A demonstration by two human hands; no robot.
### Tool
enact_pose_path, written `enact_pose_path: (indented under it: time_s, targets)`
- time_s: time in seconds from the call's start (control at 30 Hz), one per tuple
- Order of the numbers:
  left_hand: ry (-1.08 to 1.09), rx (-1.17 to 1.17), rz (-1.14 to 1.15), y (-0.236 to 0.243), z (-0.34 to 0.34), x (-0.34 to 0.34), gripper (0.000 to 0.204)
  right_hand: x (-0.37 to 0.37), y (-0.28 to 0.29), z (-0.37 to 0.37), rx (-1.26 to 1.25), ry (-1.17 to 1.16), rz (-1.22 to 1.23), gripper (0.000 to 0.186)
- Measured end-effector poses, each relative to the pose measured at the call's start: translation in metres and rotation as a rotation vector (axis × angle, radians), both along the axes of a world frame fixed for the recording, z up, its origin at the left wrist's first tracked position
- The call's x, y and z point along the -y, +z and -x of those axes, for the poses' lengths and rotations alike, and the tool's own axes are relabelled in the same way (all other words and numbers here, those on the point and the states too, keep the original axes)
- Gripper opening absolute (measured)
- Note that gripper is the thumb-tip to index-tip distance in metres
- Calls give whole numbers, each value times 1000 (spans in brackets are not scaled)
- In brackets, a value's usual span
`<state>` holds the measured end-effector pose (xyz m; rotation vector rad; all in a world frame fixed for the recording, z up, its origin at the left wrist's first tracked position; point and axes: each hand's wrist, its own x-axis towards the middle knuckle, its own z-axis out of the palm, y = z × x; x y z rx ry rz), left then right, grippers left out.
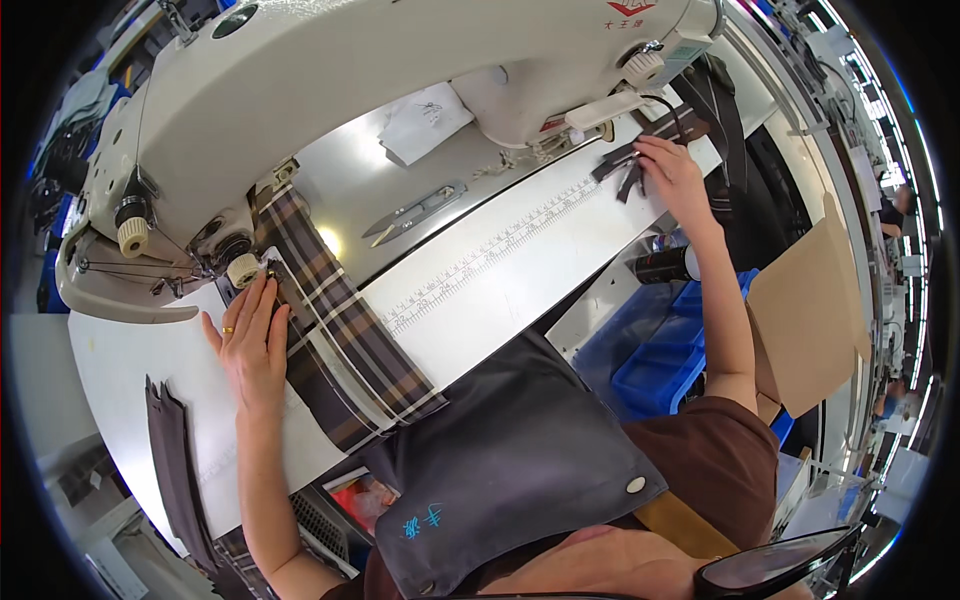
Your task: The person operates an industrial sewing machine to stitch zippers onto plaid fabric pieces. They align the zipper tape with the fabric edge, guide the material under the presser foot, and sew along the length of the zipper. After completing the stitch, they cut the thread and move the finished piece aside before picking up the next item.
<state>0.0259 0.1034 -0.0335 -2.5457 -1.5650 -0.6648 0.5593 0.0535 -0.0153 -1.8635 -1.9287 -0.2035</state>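
A white sewing machine point(400, 50) spans the far side of the table. Under its needle area lies a brown, black and white plaid fabric piece point(345, 320), with a pale strip along it. My left hand point(252, 350) rests beside the needle area at the fabric's left edge, fingers stretched out and lying flat, a ring on one. At the far right, my right hand point(675, 182) has its fingertips closed on a dark strip point(628, 172), perhaps of zipper tape; its exact kind is unclear. The needle is partly hidden by my left fingers.
Snips point(415, 215) and a white paper point(425, 122) lie on the machine bed. A printed ruler point(490, 255) crosses the white table. Dark strips point(170, 450) hang over the left edge. Blue trays point(655, 370) and an open cardboard box point(812, 300) stand at right.
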Motion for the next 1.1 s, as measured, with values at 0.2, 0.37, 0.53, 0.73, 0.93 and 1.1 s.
enact_pose_path:
  time_s: [0.2, 0.37, 0.53, 0.73, 0.93, 1.1]
  targets:
    - [-4, 11, 30, 4, 1, 1, 28, -16, -14, 28, -553, 106, -63, 15]
    - [-1, -3, 14, 4, 1, 2, 28, -17, 24, 20, -1096, 9, -322, 18]
    - [-4, -26, 6, 5, -1, 2, 28, -15, 18, 22, -1046, 68, 100, 22]
    - [-14, -48, -30, 4, -1, 2, 28, -21, 4, 44, -160, 150, 47, 20]
    - [-20, -51, -31, 6, -3, 1, 27, -30, 5, 32, 174, 262, -53, 20]
    - [-10, -67, -63, -1, 1, 0, 27, -38, -8, 28, -256, 117, -64, 18]
